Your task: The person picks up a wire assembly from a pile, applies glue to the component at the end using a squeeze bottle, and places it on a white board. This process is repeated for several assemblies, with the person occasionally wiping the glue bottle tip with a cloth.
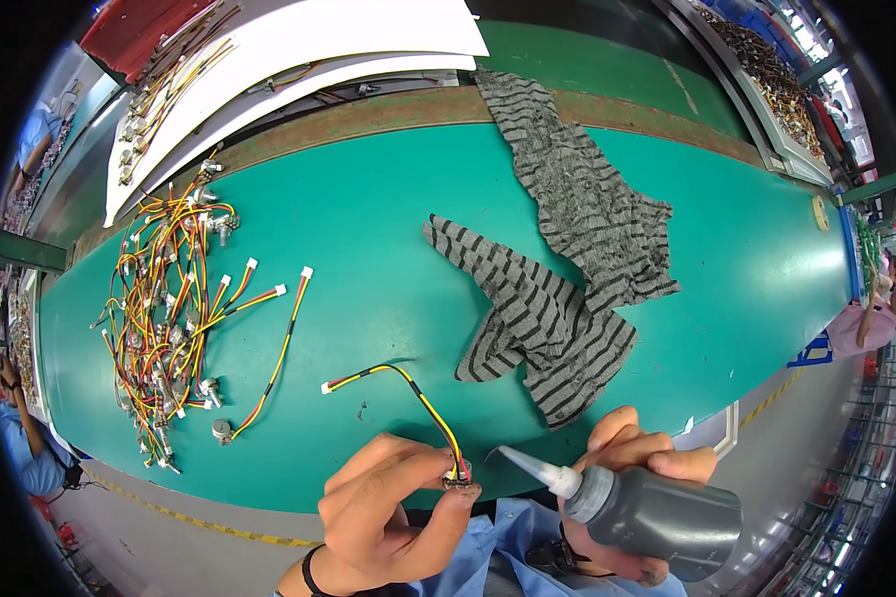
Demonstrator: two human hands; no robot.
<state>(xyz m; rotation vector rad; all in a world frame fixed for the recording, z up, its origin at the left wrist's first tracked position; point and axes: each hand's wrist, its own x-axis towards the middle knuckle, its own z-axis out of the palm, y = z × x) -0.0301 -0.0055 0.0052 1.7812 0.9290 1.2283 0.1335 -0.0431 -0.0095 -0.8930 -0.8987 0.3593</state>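
Between the thumb and fingers of my left hand (388, 502) is a small potentiometer (458, 476). Its yellow, red and black wire lead (426, 403) arches up and leftward, ending in a white connector (327, 388) over the green mat. My right hand (635, 450) is wrapped round a dark grey squeeze bottle (677, 519), tilted nearly onto its side. The bottle's tapered white nozzle (528, 466) points left at the potentiometer, with a gap between them. A single wired potentiometer (223, 431) lies on the mat to the left.
A tangled pile of wired potentiometers (164, 318) covers the left of the green table (368, 229). Crumpled grey striped cloth (567, 328) lies right of centre. Stacked white sheets (319, 40) bear more parts at the back. A tape roll (820, 213) sits near the right edge.
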